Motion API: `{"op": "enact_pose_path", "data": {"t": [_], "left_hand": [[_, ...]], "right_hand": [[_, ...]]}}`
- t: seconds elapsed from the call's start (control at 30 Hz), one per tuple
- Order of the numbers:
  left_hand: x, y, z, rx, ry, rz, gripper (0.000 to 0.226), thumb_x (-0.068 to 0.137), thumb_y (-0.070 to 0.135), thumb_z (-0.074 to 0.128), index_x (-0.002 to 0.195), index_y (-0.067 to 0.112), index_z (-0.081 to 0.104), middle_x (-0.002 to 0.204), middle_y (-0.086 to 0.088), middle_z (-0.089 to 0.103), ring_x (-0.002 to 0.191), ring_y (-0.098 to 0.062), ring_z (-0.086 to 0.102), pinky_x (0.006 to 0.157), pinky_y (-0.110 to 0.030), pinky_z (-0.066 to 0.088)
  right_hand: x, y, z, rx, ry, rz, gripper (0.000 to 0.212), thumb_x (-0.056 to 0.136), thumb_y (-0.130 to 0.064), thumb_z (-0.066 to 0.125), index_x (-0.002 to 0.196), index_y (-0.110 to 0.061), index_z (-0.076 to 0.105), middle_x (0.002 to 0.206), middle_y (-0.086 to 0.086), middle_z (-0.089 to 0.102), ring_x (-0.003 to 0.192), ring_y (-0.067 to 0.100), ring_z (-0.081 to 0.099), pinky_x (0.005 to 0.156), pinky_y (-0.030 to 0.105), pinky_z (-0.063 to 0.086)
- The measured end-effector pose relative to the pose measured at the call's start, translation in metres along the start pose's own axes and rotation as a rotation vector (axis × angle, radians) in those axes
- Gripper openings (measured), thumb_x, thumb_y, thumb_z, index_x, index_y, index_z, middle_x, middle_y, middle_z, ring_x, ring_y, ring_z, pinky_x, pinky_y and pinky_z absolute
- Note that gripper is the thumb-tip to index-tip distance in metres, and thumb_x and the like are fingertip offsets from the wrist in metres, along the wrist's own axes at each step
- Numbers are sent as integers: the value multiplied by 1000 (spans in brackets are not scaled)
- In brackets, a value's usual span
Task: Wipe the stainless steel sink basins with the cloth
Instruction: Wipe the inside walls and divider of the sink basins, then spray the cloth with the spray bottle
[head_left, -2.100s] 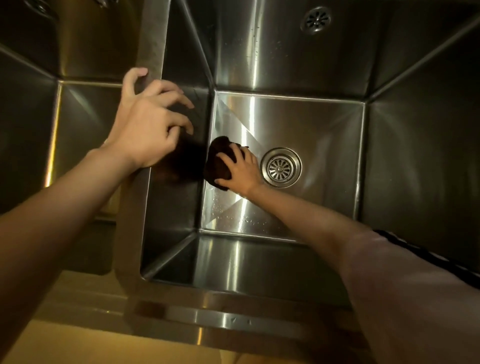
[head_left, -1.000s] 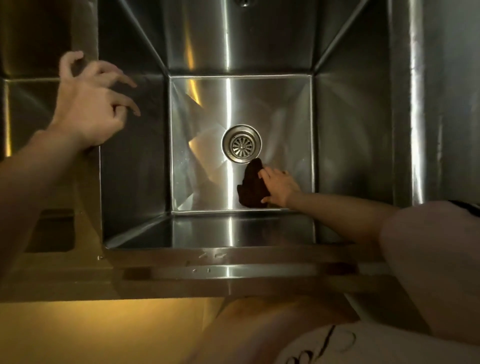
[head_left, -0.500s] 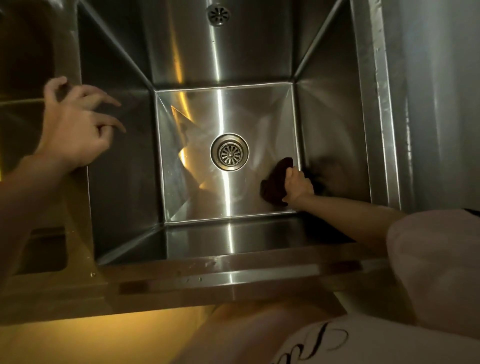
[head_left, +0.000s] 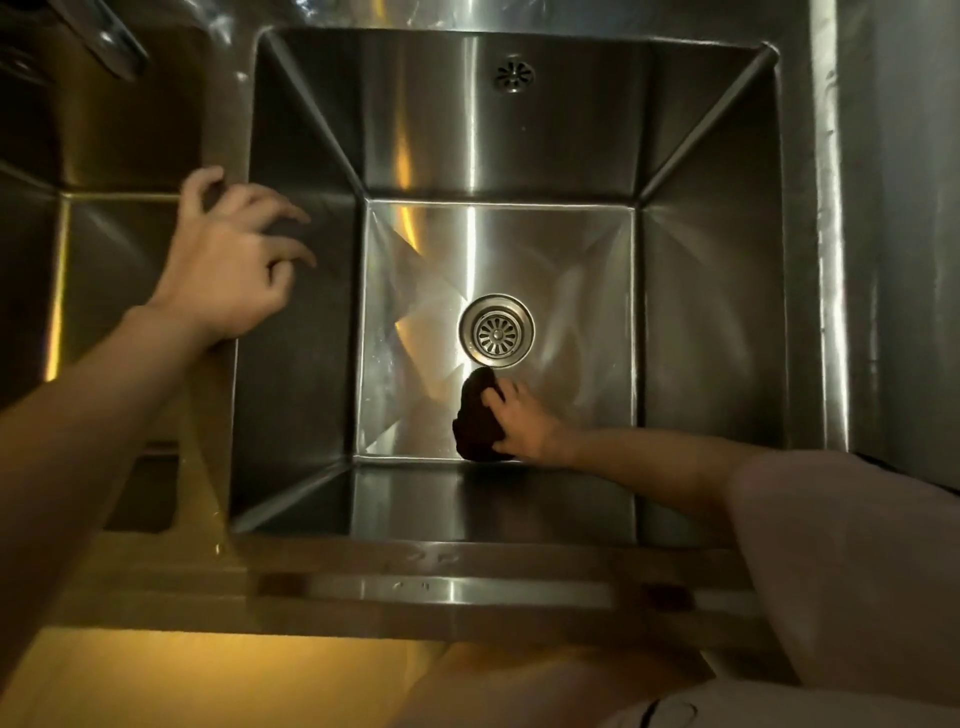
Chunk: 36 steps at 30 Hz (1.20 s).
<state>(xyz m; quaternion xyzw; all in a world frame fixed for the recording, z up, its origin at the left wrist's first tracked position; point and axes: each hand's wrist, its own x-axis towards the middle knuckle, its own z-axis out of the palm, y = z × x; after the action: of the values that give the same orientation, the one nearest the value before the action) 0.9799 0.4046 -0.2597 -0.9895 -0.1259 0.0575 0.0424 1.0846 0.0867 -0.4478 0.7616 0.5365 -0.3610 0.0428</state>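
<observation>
Wiping continues: the right hand (head_left: 524, 423) has dragged the dark crumpled cloth (head_left: 478, 418) from the right wall to the stainless steel basin's (head_left: 415, 291) floor below the round drain strainer (head_left: 496, 331), fingers pressing it; left hand (head_left: 223, 270) braces the divider, fingers loosely curled, apart. Floor coverage looks partial.

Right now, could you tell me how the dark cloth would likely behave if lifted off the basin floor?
The cloth looks bunched under the right hand, so it would probably sag limply. Its small wad suggests it is light. On the shiny basin floor it likely slides easily.
</observation>
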Motion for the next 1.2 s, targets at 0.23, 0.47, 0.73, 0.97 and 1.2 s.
{"op": "enact_pose_path", "data": {"t": [0.23, 0.47, 0.73, 0.97, 1.2], "left_hand": [[-11, 13, -11, 96, 5, 79, 33, 80, 13, 65, 112, 8, 68, 121, -16, 62, 124, -36, 47, 112, -60, 13], [-41, 51, -18, 32, 34, -109, 34, 82, 20, 66, 115, 12, 66, 121, -11, 63, 124, -31, 48, 113, -61, 12], [-67, 109, -30, -206, 9, -360, 33, 93, 26, 52, 122, 13, 62, 127, -9, 59, 125, -27, 48, 115, -51, 18], [-85, 138, -55, -322, 89, -517, 37, 97, 34, 49, 125, 13, 60, 129, -9, 58, 124, -27, 47, 110, -45, 27], [-100, 145, -90, -388, 130, -550, 42, 96, 37, 50, 132, 15, 54, 137, -8, 52, 130, -26, 42, 110, -45, 28]], "right_hand": [[19, -24, -34, 186, -12, -72, 58, 72, -22, 75, 122, -13, 48, 127, 10, 46, 108, 29, 53, 84, 33, 46], [-3, -29, -81, 397, 162, -16, 54, 64, -16, 79, 112, -13, 55, 115, 9, 54, 101, 28, 56, 83, 35, 48], [-54, -36, -136, 617, 381, 131, 57, 59, -22, 84, 109, -23, 57, 116, 1, 59, 104, 18, 54, 81, 24, 42], [-107, -46, -166, 715, 556, 212, 56, 58, -28, 83, 106, -35, 54, 104, -12, 53, 95, 9, 52, 78, 25, 45], [-150, -58, -201, 801, 710, 248, 55, 57, -31, 82, 103, -39, 54, 105, -12, 59, 97, 12, 58, 82, 33, 52]]}}
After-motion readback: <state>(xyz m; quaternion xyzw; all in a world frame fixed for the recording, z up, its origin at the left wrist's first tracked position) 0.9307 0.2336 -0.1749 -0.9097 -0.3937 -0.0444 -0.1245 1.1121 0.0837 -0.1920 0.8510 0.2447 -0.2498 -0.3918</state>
